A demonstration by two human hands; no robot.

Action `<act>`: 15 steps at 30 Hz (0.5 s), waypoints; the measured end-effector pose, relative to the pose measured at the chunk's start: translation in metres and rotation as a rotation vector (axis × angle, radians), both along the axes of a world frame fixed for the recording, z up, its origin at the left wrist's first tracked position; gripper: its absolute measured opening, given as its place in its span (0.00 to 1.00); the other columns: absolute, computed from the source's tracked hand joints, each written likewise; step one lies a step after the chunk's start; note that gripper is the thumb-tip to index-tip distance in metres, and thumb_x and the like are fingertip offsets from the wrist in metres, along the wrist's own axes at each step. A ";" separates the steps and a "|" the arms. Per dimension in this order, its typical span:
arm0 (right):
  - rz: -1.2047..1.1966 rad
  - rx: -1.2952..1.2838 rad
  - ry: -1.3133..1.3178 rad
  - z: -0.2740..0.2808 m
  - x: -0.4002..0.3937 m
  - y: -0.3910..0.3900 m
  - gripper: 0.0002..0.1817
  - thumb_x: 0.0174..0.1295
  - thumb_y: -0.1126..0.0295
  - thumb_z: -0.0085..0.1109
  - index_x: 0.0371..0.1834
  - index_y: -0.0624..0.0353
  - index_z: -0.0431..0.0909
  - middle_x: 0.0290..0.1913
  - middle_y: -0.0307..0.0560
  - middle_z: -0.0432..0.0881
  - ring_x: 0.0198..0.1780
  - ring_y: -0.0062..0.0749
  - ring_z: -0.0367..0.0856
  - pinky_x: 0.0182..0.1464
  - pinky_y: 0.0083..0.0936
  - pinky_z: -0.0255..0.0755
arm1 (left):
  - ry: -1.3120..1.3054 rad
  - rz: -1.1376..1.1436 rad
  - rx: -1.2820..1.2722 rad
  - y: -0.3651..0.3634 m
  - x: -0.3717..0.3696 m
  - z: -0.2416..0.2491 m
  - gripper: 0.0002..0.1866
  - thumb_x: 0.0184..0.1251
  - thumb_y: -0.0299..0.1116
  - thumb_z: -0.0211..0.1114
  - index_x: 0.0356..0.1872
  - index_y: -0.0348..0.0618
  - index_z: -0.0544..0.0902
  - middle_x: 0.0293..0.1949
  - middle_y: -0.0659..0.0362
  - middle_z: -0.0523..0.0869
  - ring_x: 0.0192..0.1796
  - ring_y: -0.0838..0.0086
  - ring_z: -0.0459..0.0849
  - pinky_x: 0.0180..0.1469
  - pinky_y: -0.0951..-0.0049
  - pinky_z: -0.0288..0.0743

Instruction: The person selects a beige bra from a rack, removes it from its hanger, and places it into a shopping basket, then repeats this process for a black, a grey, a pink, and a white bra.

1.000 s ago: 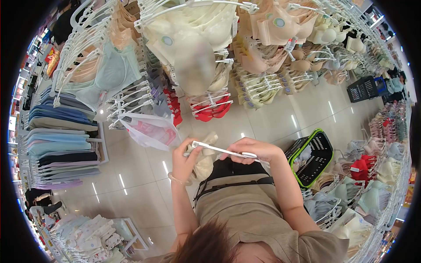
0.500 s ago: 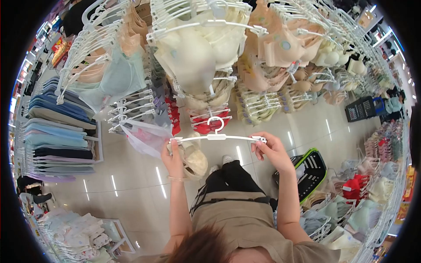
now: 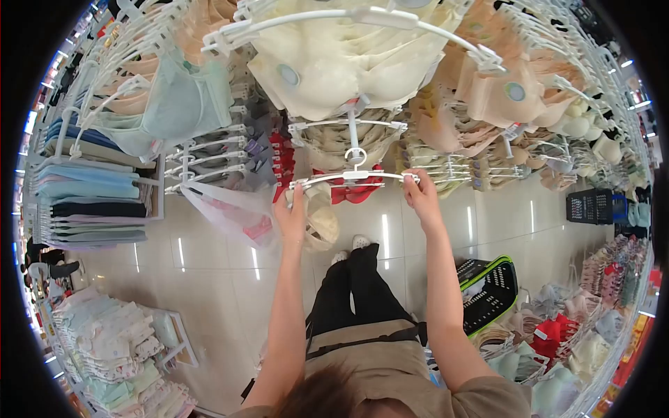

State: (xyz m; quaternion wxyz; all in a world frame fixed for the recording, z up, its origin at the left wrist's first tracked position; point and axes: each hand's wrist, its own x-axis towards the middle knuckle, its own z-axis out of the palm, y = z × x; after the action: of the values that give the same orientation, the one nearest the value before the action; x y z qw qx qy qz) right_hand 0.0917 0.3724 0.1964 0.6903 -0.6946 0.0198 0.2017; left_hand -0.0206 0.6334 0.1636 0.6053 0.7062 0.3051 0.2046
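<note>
Between my hands a white clip hanger (image 3: 357, 176) is stretched level, its hook pointing toward the rack. My left hand (image 3: 290, 217) pinches its left end, fingers closed around the clip. A cream bra (image 3: 322, 221) hangs just beside that hand, seemingly from the hanger's left side; its far strap cannot be made out. At the other end, my right hand (image 3: 422, 196) grips the right clip with thumb and fingers. Directly beyond the hanger are red bras (image 3: 354, 193) and a row of beige bras (image 3: 341, 148) on hangers.
Large cream bras (image 3: 341, 70) jut out above, with pale blue ones (image 3: 182, 104) to the left and peach ones (image 3: 512, 90) to the right. A clear plastic bag (image 3: 233, 209) hangs at left. A black shopping basket (image 3: 491, 296) with green rim stands by my right side.
Both hands have moved forward with the hanger, bringing it closer to the rack of red and beige bras. My arms are straighter, and the view has shifted nearer the display.
</note>
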 end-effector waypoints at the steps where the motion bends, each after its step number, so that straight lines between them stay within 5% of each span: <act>1: -0.014 -0.031 -0.005 -0.004 0.006 0.002 0.07 0.71 0.67 0.52 0.46 0.57 0.73 0.21 0.29 0.66 0.21 0.12 0.59 0.23 0.15 0.52 | -0.007 0.009 0.021 0.000 0.004 -0.004 0.15 0.71 0.40 0.61 0.37 0.34 0.83 0.31 0.61 0.85 0.35 0.82 0.77 0.40 0.75 0.72; 9: -0.009 -0.059 -0.132 -0.014 0.059 0.016 0.08 0.71 0.68 0.51 0.47 0.60 0.73 0.22 0.28 0.66 0.23 0.11 0.59 0.24 0.16 0.52 | -0.050 0.015 0.069 0.017 0.055 -0.022 0.15 0.71 0.39 0.61 0.39 0.34 0.84 0.31 0.61 0.86 0.34 0.80 0.79 0.40 0.76 0.72; 15: -0.022 -0.188 -0.185 -0.027 0.068 0.021 0.18 0.67 0.66 0.59 0.56 0.59 0.70 0.29 0.34 0.72 0.26 0.14 0.67 0.27 0.16 0.61 | 0.021 0.033 0.021 0.012 0.053 -0.027 0.22 0.68 0.44 0.63 0.50 0.31 0.81 0.42 0.54 0.86 0.44 0.75 0.81 0.49 0.73 0.73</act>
State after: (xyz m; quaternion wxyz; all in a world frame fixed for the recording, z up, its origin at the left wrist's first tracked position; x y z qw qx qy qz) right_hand 0.1596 0.3932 0.1699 0.6231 -0.7717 -0.0175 0.1262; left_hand 0.0325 0.6450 0.1370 0.5911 0.7095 0.3209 0.2101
